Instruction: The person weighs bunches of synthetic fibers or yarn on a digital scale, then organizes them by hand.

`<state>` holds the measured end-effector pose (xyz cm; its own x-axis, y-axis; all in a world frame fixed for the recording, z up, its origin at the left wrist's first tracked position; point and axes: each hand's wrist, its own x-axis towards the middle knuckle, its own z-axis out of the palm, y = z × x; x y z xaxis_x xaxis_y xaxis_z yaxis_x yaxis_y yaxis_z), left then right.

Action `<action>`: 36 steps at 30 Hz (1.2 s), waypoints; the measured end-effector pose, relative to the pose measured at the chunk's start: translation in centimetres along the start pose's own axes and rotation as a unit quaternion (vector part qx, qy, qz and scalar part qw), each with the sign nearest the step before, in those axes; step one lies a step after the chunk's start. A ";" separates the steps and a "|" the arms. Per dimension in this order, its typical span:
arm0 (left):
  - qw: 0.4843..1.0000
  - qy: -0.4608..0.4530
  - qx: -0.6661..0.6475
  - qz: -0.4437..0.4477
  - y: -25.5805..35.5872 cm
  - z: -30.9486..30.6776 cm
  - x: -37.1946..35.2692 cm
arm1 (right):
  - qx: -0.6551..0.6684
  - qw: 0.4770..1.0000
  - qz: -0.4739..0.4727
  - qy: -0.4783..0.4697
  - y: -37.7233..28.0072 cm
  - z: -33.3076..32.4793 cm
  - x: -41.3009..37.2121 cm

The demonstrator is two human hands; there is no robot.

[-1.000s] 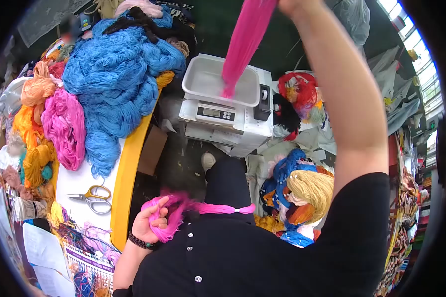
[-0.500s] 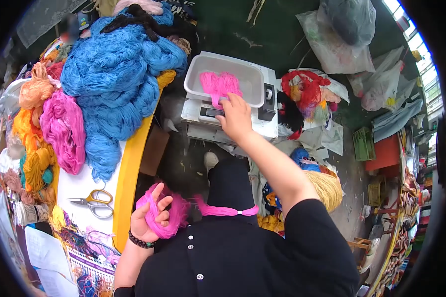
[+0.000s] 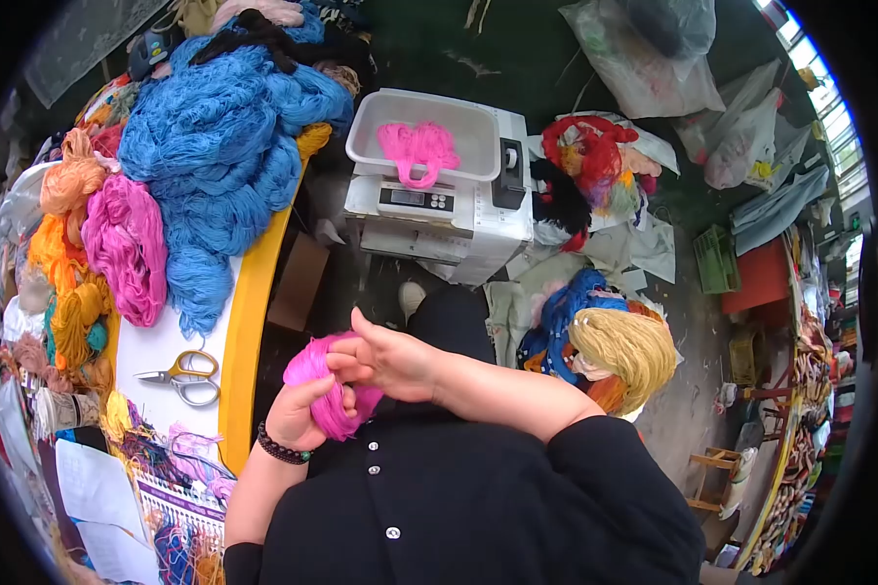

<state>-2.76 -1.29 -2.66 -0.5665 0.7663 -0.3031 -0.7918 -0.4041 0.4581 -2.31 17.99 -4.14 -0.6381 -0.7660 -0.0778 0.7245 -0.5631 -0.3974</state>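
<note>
A loose bundle of bright pink thread [image 3: 309,363] is held in front of my chest. My left hand [image 3: 298,414] wraps round its lower side, the thumb across the strands. On the other side, my right hand [image 3: 395,363] has its fingers curled against the same bundle, thumb pointing up. More pink thread [image 3: 419,148] lies in a white plastic tub [image 3: 473,105], one loop hanging over the front rim. Under the tub is a scale with a small display [image 3: 407,198].
Left, a yellow-edged table [image 3: 249,336] bears a big heap of blue yarn [image 3: 210,127], a magenta skein [image 3: 125,249] and scissors [image 3: 187,375]. On the right are beige yarn [image 3: 622,356], red yarn [image 3: 600,156] and plastic bags [image 3: 644,58].
My right hand has left the tub and come back to the pink bundle in my left hand. The banded pink strand on my lap no longer shows. The view has shifted slightly.
</note>
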 end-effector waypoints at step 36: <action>0.938 0.128 0.185 0.262 -2.1 2.3 0.4 | -0.368 0.870 -0.138 0.298 0.2 4.2 -1.6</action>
<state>-0.79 0.98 -1.76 -0.9302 0.3454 -0.1241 -0.2814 -0.4541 0.8454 -0.05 17.77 -0.28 -0.9421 -0.2132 -0.2587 0.2985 -0.1822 -0.9368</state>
